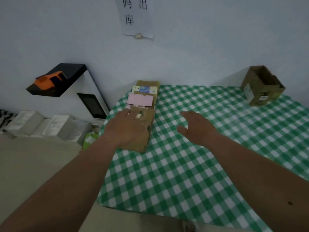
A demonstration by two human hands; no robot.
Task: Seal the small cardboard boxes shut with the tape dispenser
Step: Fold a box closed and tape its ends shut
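Left hand (124, 129) hides near part of flattened cardboard stack (143, 114); wall notice (138, 17) cropped at top edge.

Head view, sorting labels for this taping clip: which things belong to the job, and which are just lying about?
Job: flattened cardboard boxes under the left hand; open cardboard box at the far right; orange tape dispenser on the black shelf.

Lying about: paper wall sign; white bundles on the floor.

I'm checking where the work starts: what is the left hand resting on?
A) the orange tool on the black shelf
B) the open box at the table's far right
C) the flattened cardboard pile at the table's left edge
C: the left hand lies flat on the cardboard pile.
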